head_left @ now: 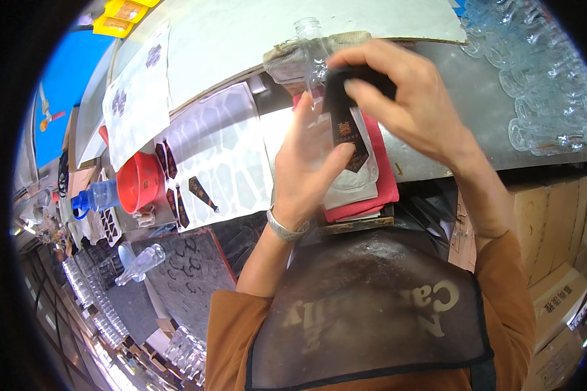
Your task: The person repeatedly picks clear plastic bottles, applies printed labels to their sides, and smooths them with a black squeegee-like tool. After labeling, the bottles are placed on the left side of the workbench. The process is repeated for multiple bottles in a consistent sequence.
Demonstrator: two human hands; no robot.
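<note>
Beyond the apron [372, 339], a gold-lettered black label [345, 130] points tip-nearward, long axis roughly fore-and-aft; left hand [300, 171] spread, right hand [412, 91] curled, pinch unclear.

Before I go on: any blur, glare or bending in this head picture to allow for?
Head view: the right hand and the dark item it holds look slightly smeared, perhaps by motion; head view: bright glints on the clear bottle hide its outline in places; head view: the white tabletop curves along its near edge, and the picture's corners are black.
</note>
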